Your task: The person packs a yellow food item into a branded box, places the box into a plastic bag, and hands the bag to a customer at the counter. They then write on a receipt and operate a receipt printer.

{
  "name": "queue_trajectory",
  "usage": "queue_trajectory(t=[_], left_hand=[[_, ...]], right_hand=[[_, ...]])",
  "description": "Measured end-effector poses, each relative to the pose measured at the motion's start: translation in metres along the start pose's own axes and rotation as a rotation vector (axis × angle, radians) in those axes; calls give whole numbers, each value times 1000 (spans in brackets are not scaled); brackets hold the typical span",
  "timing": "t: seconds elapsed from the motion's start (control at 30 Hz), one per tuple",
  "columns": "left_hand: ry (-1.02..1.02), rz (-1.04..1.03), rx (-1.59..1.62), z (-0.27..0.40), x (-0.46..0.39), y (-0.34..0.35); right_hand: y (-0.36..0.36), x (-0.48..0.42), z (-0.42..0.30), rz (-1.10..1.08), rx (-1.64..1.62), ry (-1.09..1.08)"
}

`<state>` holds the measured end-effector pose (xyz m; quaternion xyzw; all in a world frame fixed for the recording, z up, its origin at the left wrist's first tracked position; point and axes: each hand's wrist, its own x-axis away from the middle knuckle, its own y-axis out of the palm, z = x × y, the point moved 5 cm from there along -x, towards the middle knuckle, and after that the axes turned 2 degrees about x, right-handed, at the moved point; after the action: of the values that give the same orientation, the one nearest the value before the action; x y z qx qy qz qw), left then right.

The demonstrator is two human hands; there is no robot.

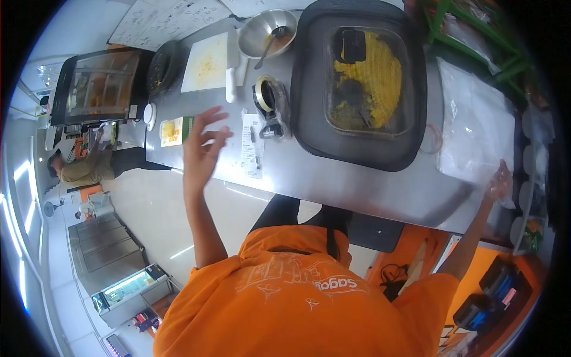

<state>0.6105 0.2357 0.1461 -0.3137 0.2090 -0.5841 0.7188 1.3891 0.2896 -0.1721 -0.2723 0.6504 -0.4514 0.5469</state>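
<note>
My left hand (203, 151) is raised over the front edge of the steel table (303, 174), fingers apart and holding nothing. Just beside it, a small printed carton (173, 134) with yellow food at its open end rests on the table. A paper receipt (252, 156) lies to the right of that hand, under two small dark items. At the far right, my right hand (499, 183) grips the near corner of a clear plastic bag (477, 125) on a flat white stack. A round clear lid or ring (431, 139) sits left of the stack.
A large black tray (308, 98) carries a mesh-covered container of yellow food (388, 80). Behind are tape rolls (266, 93), a knife (231, 80), a cutting board (203, 67) and a steel bowl (252, 35) with a spoon. A display warmer (100, 85) and another person (89, 167) are left.
</note>
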Motion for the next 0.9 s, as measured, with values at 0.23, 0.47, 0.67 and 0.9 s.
queue_trajectory(t=[0.23, 0.47, 0.67, 0.9], left_hand=[[295, -778, 410, 62, 56, 181], [632, -1055, 353, 99, 104, 331], [584, -1157, 595, 108, 125, 379], [918, -1037, 1026, 146, 133, 354]], right_hand=[[-46, 12, 15, -86, -89, -212], [-183, 35, -51, -555, 3, -355], [-316, 97, -115, -687, -450, -101], [-346, 140, -168, -556, -941, 107]])
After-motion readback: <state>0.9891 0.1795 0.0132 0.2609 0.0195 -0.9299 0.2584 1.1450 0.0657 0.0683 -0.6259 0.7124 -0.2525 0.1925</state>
